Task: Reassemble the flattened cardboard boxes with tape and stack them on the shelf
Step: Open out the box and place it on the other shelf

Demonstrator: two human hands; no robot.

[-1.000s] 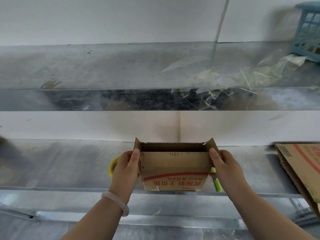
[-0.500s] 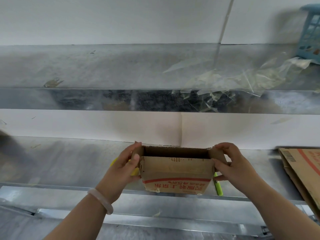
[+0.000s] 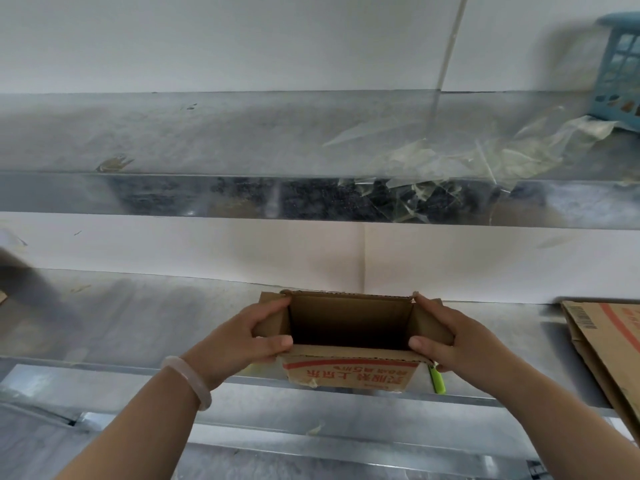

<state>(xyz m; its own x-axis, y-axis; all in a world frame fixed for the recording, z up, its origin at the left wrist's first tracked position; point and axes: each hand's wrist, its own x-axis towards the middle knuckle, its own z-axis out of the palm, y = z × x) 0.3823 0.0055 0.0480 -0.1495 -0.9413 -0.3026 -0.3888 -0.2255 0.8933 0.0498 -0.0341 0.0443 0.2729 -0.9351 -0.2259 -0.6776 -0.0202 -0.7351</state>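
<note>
A small brown cardboard box with red print (image 3: 349, 375) sits open-topped at the front edge of the lower grey metal shelf (image 3: 138, 323), its long axis running left to right. The left hand (image 3: 242, 341) curls round the left end flap, thumb on the near rim. The right hand (image 3: 453, 344) grips the right end flap likewise. The box lies squarely between them, neither hand nearer, so folding both end flaps inward looks likely next.

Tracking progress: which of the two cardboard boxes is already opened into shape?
The small box gripped by the left hand and right hand, its hollow inside showing; the larger box at the right edge is flat.
</note>
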